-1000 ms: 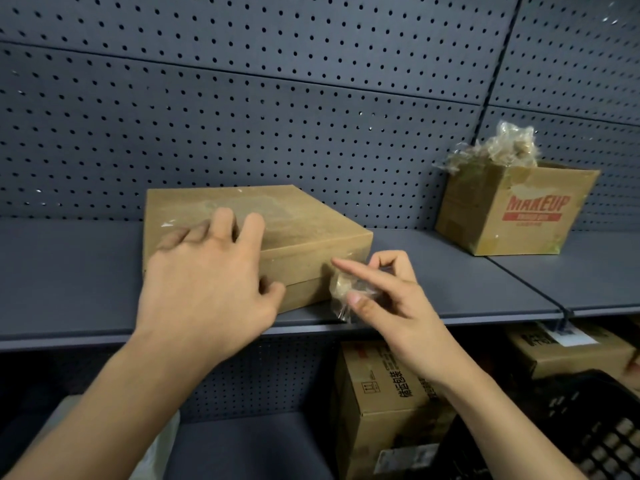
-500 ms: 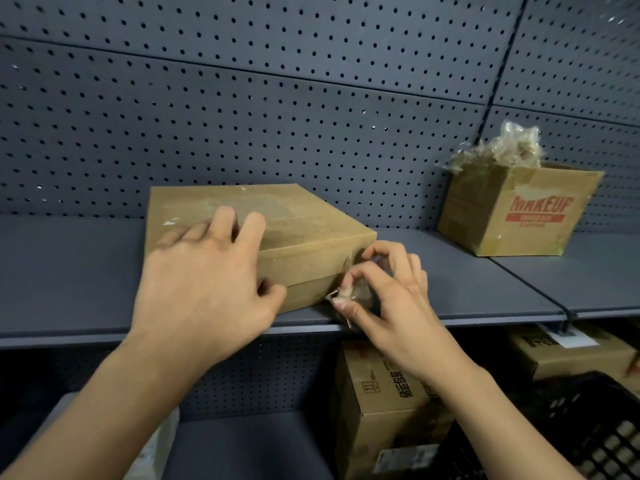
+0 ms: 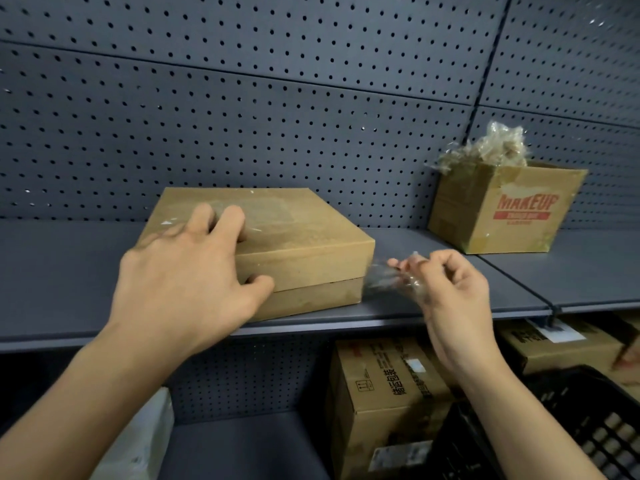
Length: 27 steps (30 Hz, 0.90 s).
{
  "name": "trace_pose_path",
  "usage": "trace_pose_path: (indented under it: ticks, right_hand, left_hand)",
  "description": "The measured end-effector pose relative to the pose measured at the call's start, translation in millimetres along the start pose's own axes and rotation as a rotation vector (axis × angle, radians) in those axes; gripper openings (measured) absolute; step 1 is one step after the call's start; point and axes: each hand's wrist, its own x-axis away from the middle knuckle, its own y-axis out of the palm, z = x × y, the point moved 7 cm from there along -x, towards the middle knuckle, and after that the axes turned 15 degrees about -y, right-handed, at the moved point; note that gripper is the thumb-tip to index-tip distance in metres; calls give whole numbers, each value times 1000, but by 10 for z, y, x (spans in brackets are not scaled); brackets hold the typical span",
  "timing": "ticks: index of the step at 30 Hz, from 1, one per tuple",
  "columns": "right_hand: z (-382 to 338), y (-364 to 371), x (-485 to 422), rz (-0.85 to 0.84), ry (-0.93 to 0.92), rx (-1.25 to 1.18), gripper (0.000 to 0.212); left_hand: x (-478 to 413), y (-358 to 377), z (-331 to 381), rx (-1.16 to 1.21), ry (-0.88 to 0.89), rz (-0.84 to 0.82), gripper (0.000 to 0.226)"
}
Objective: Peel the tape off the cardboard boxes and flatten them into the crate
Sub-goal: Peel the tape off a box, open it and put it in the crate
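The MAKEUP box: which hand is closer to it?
Right. The right hand, pinching clear tape, is left of and below the MAKEUP box, with a gap between them. The left hand is farther left, gripping the flat box.

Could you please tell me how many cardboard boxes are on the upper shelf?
2: the flat box under the left hand, and the open MAKEUP box at the right. More may sit beyond the frame's edges.
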Motion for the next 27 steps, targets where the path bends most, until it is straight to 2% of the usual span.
trace_pose_path:
  ticks: [4,9,14,19,24,27]
  right_hand:
    - [45,-57,8,53,89,-113,18]
    - [102,229,5,-152,105,-104,19]
    - [121,359,25,-276,68,-16,40]
    - [122,411,17,-401,119,-4,51]
    - [117,355,10,-351,122,73,62]
    - [103,293,24,-356,94,72,54]
  left_hand:
    - [-9,10,9,-15,1,-15,45]
    - [-6,20,9,-18,4,-52,47]
    - [2,-4,-15,-20,2,-81,47]
    - [18,1,8,-35,13,-56,47]
    - [16,9,3,-34,26,-28,44]
    - [11,26,-14,-38,34,0,41]
